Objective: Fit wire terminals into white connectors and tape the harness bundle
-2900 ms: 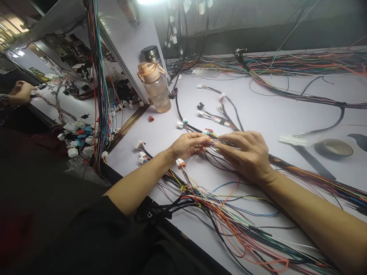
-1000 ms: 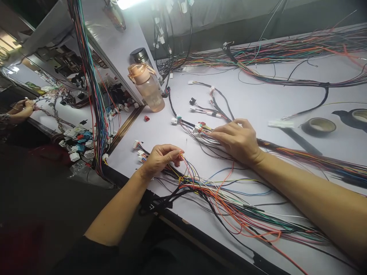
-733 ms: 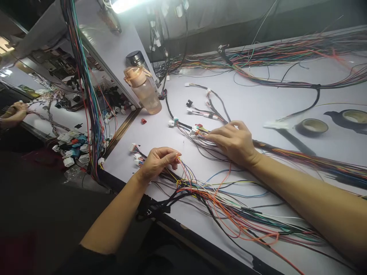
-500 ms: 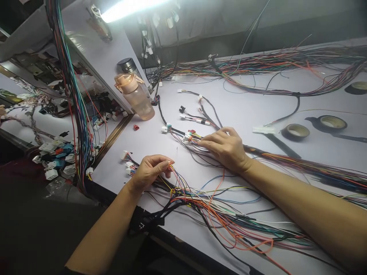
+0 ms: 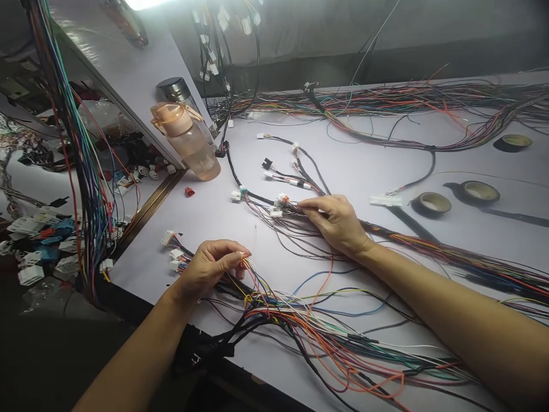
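A wire harness (image 5: 326, 326) of many coloured wires lies across a white table (image 5: 369, 171). My left hand (image 5: 209, 268) is closed in a pinch on a small orange-and-white connector (image 5: 243, 262) at the end of a fan of wires near the front edge. My right hand (image 5: 337, 223) rests further back, fingers pinched on a wire bundle (image 5: 433, 246) just behind a cluster of small white and red connectors (image 5: 281, 201). White connectors (image 5: 174, 252) lie just left of my left hand.
A peach water bottle (image 5: 186, 137) and a dark-lidded flask (image 5: 174, 90) stand at the back left. Black tape rolls (image 5: 431, 203) (image 5: 479, 191) (image 5: 517, 141) lie right. More harness runs along the back (image 5: 386, 106). Hanging wires (image 5: 77, 143) and loose connectors (image 5: 43, 240) fill the left bench.
My left hand left the right hand, drew back toward the front edge and pinched the orange-and-white connector. The right hand stayed on the bundle. The view swung left and down.
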Motion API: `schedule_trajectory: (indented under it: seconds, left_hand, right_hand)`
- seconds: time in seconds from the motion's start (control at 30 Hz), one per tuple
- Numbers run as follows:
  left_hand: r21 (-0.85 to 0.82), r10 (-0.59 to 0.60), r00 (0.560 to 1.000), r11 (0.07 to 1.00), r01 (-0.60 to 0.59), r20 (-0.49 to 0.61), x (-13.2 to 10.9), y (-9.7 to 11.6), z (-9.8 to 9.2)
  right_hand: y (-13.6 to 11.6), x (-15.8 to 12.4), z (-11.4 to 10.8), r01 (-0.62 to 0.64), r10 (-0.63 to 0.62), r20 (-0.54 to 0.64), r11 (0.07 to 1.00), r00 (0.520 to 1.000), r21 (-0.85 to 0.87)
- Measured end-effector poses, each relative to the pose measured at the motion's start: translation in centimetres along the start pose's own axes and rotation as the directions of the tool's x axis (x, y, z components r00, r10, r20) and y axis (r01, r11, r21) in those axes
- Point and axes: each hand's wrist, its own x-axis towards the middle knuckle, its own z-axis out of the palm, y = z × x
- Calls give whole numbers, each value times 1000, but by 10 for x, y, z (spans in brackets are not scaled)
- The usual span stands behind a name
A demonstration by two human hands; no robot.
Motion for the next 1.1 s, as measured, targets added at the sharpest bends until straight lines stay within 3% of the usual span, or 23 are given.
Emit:
schedule_trajectory:
  seconds: [0.27,1.1]
  left_hand:
    - [-1,-20,1000,1000,20,11,-1,5,4]
    - [21,-30,999,999,30,18,0,5,3]
  right_hand:
    - [-1,3,-2,-93,90,67,994,994,52]
    - [-7,0,-2,87,-85,72,996,994,-30]
